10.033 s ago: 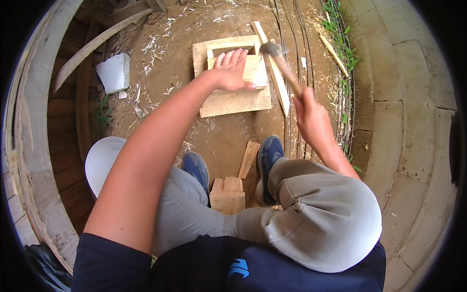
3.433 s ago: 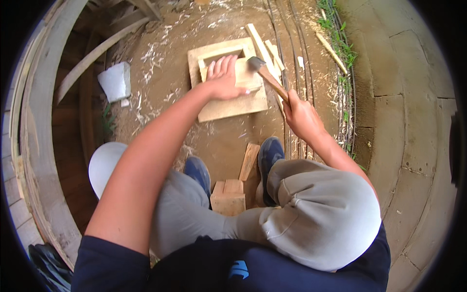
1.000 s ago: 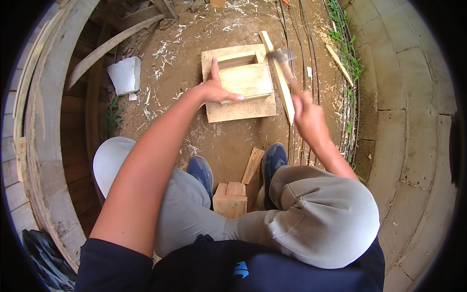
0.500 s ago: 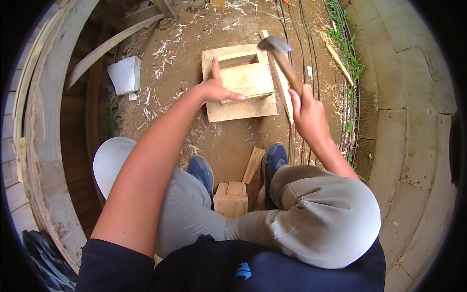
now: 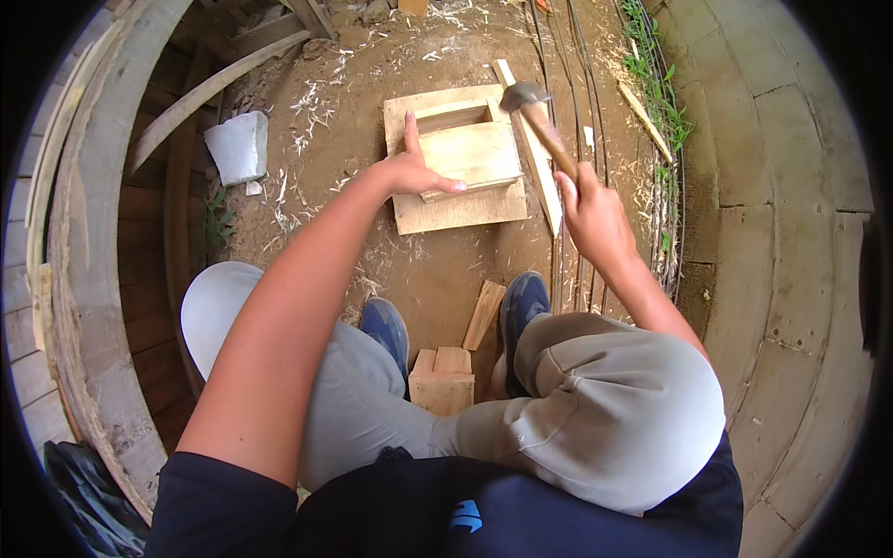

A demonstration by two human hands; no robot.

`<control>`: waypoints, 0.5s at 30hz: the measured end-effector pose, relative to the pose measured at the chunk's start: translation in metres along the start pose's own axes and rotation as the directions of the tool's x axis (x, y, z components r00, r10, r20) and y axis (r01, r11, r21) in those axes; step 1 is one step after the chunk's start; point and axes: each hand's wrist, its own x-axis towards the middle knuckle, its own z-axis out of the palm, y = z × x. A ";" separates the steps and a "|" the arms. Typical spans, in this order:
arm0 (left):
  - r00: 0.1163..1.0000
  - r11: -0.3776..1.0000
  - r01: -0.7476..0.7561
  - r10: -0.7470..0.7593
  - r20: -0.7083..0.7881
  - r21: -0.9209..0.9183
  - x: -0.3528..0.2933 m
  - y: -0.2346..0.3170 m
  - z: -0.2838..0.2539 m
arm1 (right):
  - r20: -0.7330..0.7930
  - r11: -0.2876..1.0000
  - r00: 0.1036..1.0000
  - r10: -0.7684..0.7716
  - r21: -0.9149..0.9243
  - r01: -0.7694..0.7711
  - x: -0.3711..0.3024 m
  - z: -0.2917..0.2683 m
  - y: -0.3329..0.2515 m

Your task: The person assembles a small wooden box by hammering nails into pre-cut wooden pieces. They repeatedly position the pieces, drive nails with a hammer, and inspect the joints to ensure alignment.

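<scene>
A small wooden box (image 5: 470, 153) sits on a square wooden board (image 5: 456, 210) on the ground, its far part uncovered, a panel over the near part. My left hand (image 5: 409, 171) grips the box's left end, with the thumb along its near edge and one finger stretched up the left side; the other fingers are hidden. In my right hand (image 5: 593, 209) is a hammer (image 5: 549, 138), held by its wooden handle. The dark, slightly blurred hammer head hangs raised by the box's far right corner.
A long wooden strip (image 5: 542, 181) lies right of the board, with dark rods (image 5: 595, 102) beyond it. Between my shoes are a wood block (image 5: 441, 392) and an offcut (image 5: 484, 314). A pale block (image 5: 237, 148) stands left; a wall (image 5: 735, 158) rises right.
The hammer head has shifted slightly right and down, and my right hand has moved a little right. My left hand keeps its place on the box.
</scene>
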 end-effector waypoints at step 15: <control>0.909 0.882 -0.121 0.283 -0.307 0.455 -0.005 0.062 0.006 | -0.213 0.920 0.961 0.177 0.384 -0.084 -0.026 -0.019 0.066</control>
